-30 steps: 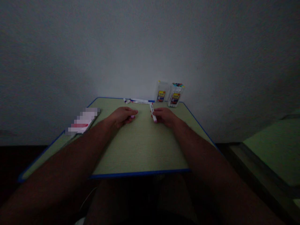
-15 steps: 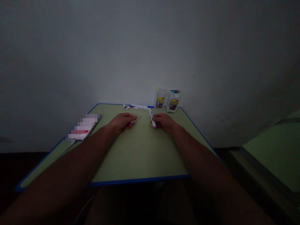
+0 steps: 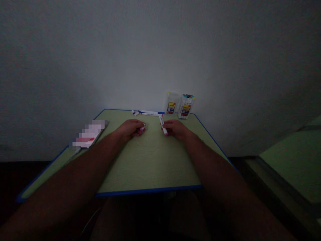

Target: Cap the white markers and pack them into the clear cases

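My left hand (image 3: 132, 127) is closed on a small pink-and-white marker cap (image 3: 142, 128), most of it covered by my fingers. To its right, my right hand (image 3: 175, 128) grips a white marker (image 3: 163, 126) with a pink near end. This marker slants, with its far end pointing toward the wall. A gap of table separates the two hands. Behind them lie white markers (image 3: 149, 113) with blue and red ends, and a short white-and-dark piece (image 3: 135, 113), perhaps a cap, beside them.
At the back right stand a clear marker case (image 3: 172, 103) and a second case (image 3: 186, 106) full of colourful markers. A blurred-out phone or tablet (image 3: 91, 134) with a cable lies at the left. The green table (image 3: 150, 167) has a blue edge and meets the wall.
My left fingers have shifted slightly, and more of the pink-and-white cap shows between them. The right hand and its marker stay nearly the same.
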Demonstrator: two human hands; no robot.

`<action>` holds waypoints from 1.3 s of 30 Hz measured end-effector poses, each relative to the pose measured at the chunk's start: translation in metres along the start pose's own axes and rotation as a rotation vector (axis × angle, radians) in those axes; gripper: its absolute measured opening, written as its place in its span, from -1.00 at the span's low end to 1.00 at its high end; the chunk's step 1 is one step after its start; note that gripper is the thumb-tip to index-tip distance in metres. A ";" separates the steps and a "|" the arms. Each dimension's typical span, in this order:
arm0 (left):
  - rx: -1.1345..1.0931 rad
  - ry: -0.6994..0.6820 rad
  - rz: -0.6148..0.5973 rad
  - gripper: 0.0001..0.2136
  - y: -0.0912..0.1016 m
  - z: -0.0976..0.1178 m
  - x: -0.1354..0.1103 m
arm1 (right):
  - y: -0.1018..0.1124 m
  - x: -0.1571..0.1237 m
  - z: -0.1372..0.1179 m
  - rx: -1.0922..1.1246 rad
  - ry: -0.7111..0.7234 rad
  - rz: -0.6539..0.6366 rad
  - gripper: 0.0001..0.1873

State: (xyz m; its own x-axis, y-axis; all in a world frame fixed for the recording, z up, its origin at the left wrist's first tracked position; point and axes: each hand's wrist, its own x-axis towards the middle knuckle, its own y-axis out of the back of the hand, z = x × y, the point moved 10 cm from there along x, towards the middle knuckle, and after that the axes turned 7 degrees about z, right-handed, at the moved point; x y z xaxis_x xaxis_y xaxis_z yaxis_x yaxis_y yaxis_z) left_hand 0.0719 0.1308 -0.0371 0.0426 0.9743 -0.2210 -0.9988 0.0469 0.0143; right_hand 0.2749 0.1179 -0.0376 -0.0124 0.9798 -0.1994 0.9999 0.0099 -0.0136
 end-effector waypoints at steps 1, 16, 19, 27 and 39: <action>-0.002 -0.001 0.006 -0.95 0.001 0.000 0.001 | 0.000 0.000 0.000 -0.004 0.002 -0.002 -0.91; -0.006 -0.022 -0.004 -0.91 0.000 0.006 -0.004 | 0.017 0.007 -0.010 -0.078 0.076 0.032 -0.92; -0.024 -0.021 0.023 -0.93 0.003 0.005 -0.003 | 0.026 0.006 -0.015 -0.092 0.095 0.075 -0.91; -0.059 -0.005 0.064 -0.93 0.008 0.004 0.001 | 0.040 0.005 -0.020 -0.099 0.116 0.143 -0.97; -0.085 -0.013 0.049 -0.94 0.007 0.005 0.000 | 0.038 0.003 -0.022 -0.082 0.142 0.131 -0.96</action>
State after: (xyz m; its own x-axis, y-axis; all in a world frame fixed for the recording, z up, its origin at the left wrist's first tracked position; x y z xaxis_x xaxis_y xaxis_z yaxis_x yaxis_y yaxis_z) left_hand 0.0648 0.1325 -0.0324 -0.0065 0.9779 -0.2091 -0.9982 -0.0190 -0.0577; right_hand 0.3129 0.1252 -0.0175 0.1138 0.9920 -0.0542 0.9904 -0.1090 0.0847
